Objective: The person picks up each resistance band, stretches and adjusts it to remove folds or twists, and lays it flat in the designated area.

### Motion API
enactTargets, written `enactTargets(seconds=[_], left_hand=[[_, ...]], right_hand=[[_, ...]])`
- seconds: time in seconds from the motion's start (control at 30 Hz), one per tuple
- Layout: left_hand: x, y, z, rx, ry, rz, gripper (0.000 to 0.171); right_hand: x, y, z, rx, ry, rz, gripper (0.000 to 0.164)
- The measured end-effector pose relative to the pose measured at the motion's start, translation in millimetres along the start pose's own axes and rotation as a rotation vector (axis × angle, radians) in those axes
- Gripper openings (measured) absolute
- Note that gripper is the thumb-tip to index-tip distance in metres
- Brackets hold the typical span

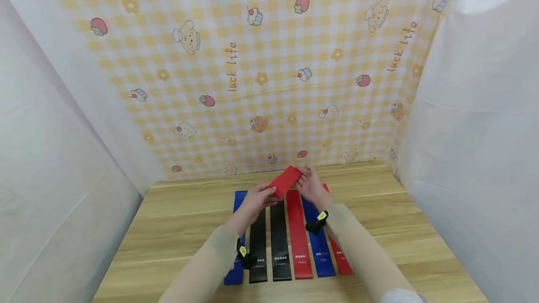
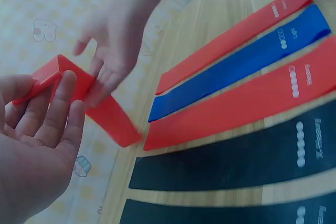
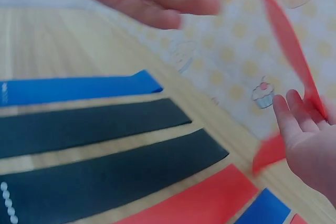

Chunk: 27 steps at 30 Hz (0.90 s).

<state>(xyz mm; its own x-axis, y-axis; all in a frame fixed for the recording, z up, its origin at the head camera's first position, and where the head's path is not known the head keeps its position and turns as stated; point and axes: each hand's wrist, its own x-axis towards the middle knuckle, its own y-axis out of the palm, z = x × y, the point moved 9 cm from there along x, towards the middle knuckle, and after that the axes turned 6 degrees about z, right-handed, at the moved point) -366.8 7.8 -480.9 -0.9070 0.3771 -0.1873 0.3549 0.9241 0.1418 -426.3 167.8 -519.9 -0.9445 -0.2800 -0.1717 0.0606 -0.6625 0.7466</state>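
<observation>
A red resistance band [image 1: 286, 180] is held up above the far part of the table, folded over in the left wrist view with a length hanging down. My left hand [image 1: 257, 200] pinches its near end between thumb and fingers. At the far end, my right hand [image 1: 310, 186] touches the band with loosely extended fingers, the thumb standing apart in the left wrist view [image 2: 118, 40]. Below lie flat bands side by side: a blue band [image 1: 234, 277], two black bands [image 1: 258, 228], a red band [image 1: 298, 228], another blue band [image 1: 323, 258] and a red band [image 1: 342, 262] at the right.
The wooden table [image 1: 391, 228] meets a yellow checked cloth [image 1: 261, 102] at its back edge. White sheets [image 1: 463, 144] hang along both sides. A small black camera [image 1: 316, 223] is strapped to each wrist. Printed dots and words mark the bands' near ends.
</observation>
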Motion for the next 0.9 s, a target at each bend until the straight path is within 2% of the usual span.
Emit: enactTargets(seconds=[0.1,0.23,0.43,0.5,0.6,0.77,0.9], left_hand=[[-7.6,-4.5,-1.7,0.028,0.021,0.022,0.040],[-18.8,-9.5,0.5,0.075,0.018,0.044,0.037],[-35.3,-16.1,16.8,0.126,-0.021,0.078,0.040],[-41.3,-19.2,23.0,0.143,-0.030,0.079,0.040],[-50.4,-24.5,32.5,0.159,-0.041,0.079,0.039],[-66.1,-32.1,50.4,0.176,-0.066,0.106,0.039],[-81.2,-37.9,65.2,0.192,-0.111,0.123,0.040]], right_hand=[[-1,0,8,0.016,-0.021,0.003,0.061],[-3,-6,14,0.040,-0.037,-0.033,0.058],[-11,-20,17,0.135,-0.071,-0.108,0.051],[-14,-25,17,0.133,-0.069,-0.116,0.050],[-21,-34,15,0.059,-0.055,-0.116,0.052],[-38,-52,6,-0.139,-0.028,-0.175,0.053],[-53,-63,-2,-0.172,-0.025,-0.227,0.055]])
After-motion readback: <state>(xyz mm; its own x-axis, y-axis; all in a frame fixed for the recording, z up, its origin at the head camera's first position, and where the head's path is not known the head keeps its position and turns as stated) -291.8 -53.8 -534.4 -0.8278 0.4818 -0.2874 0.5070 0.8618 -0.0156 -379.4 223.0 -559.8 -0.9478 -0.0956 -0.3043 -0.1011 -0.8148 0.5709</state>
